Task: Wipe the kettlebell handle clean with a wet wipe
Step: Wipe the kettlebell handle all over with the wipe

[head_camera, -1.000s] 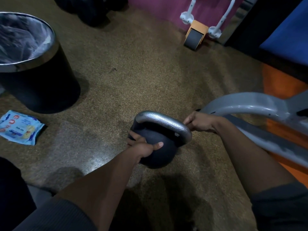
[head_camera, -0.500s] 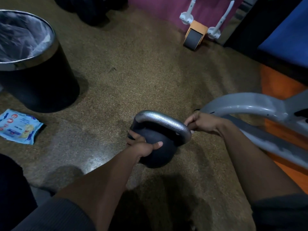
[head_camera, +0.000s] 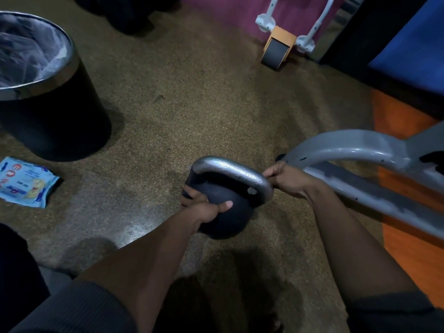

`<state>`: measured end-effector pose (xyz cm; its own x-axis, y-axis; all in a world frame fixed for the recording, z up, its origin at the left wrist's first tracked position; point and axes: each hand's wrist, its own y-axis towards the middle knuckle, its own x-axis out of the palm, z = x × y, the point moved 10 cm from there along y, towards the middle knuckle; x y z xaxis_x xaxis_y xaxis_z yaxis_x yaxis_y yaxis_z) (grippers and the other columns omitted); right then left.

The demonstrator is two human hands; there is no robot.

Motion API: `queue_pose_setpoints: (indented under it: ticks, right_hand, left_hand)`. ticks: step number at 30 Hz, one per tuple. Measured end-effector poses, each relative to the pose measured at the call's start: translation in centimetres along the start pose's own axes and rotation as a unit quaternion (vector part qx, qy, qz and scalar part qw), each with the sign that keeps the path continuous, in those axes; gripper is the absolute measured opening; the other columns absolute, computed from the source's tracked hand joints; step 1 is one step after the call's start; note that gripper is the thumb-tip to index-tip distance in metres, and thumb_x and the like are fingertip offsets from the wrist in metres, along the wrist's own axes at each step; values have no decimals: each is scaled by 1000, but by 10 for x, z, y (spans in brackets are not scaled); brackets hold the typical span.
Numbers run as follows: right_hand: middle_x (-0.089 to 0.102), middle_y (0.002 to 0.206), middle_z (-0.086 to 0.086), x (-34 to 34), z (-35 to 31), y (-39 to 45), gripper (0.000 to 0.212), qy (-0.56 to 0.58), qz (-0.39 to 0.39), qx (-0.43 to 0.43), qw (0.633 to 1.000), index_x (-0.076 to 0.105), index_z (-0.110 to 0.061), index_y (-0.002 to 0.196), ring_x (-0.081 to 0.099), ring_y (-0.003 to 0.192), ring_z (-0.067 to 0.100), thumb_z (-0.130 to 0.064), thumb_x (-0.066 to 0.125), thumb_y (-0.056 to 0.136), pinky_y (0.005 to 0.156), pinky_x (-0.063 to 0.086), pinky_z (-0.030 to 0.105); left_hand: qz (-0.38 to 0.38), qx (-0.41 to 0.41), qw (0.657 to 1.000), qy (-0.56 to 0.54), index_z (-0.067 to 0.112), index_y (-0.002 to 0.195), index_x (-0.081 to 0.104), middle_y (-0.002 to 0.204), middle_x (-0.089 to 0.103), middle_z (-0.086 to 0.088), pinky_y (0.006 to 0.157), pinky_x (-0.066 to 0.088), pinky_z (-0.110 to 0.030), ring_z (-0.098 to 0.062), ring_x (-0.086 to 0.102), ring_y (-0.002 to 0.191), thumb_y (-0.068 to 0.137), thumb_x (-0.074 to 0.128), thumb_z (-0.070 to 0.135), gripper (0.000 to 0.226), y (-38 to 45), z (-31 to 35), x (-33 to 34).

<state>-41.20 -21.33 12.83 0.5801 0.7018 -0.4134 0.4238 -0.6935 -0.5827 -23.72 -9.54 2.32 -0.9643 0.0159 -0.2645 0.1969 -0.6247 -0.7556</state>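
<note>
A kettlebell with a dark round body and a silver handle stands on the speckled floor, a little below the middle of the head view. My left hand clasps the body just under the handle's left leg, thumb lying across the front. The fingers of my right hand are closed and pinched against the handle's right shoulder. No wipe shows in either hand. A blue wet wipe pack lies flat on the floor at the far left.
A black bin with a steel rim and plastic liner stands at the upper left. A grey machine frame curves just behind my right hand. An ab roller leans on the far wall. An orange floor strip runs along the right.
Both hands keep their places on the kettlebell. Only the view has shifted a little.
</note>
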Motion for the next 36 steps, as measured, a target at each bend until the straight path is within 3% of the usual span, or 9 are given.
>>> queue_pose_setpoints:
  ticks: [6,11,14,17,19,23,28,32,36]
  right_hand:
    - [74,94,21,-1,11,3,20,-14,26,9,1000,75,6,93,70,95,28,12,59,82,87,57,35]
    - [74,69,0,-14,9,-9,34,46,57,3,997,76,-10,73,66,66,4,16,56,83,65,52,17]
    - [75,85,18,-4,3,-5,20,5,46,-8,999,74,8,89,70,85,22,15,56,84,81,58,31]
    - [72,92,27,-2,12,-7,20,4,63,4,998,73,8,91,67,91,32,15,56,84,92,52,47]
    - [73,85,19,-7,16,-14,25,24,81,4,996,75,-1,83,65,85,26,14,55,85,88,53,43]
    - [73,68,-2,-16,8,-27,35,87,112,-18,990,74,-12,80,65,66,5,16,53,86,62,51,15]
    - [71,70,4,-8,8,-23,39,42,122,-5,992,73,-16,73,63,74,17,15,52,86,74,51,30]
    - [74,74,-4,-9,19,-36,32,93,165,8,982,75,-15,81,67,71,3,8,55,89,68,51,19]
    - [75,74,-8,-16,14,-49,32,154,211,-17,965,75,-12,87,69,74,2,13,55,87,71,54,16]
  left_hand:
    - [5,0,1000,5,15,155,-19,163,-8,-15,120,24,-53,-34,8,152,70,83,56,139,-1,0,-1]
    - [-2,2,1000,-6,15,154,-20,163,-12,-14,120,26,-54,-33,6,152,71,84,53,139,-1,1,0]
    - [-8,1,1000,-15,16,155,-18,163,-12,-13,119,27,-54,-33,6,152,71,85,51,137,-2,2,1]
    - [-9,-2,1000,-15,16,155,-22,164,-15,-14,120,26,-53,-33,5,153,72,84,51,139,-3,2,0]
    - [-10,-2,1000,-10,15,153,-28,163,-18,-15,120,24,-53,-34,2,153,74,82,52,140,-5,2,0]
    - [-12,-7,1000,3,14,152,-30,164,-20,-16,121,21,-55,-34,-1,153,73,82,54,143,-4,1,0]
    - [-1,-5,1000,5,13,154,-24,164,-14,-16,121,22,-54,-35,4,153,71,83,54,142,-4,3,-2]
    - [2,-9,1000,5,13,154,-22,164,-13,-16,120,23,-55,-35,6,152,70,84,55,142,-4,1,-2]
    - [-5,-9,1000,9,13,153,-27,164,-16,-16,121,21,-55,-36,3,153,72,83,55,143,-4,2,-1]
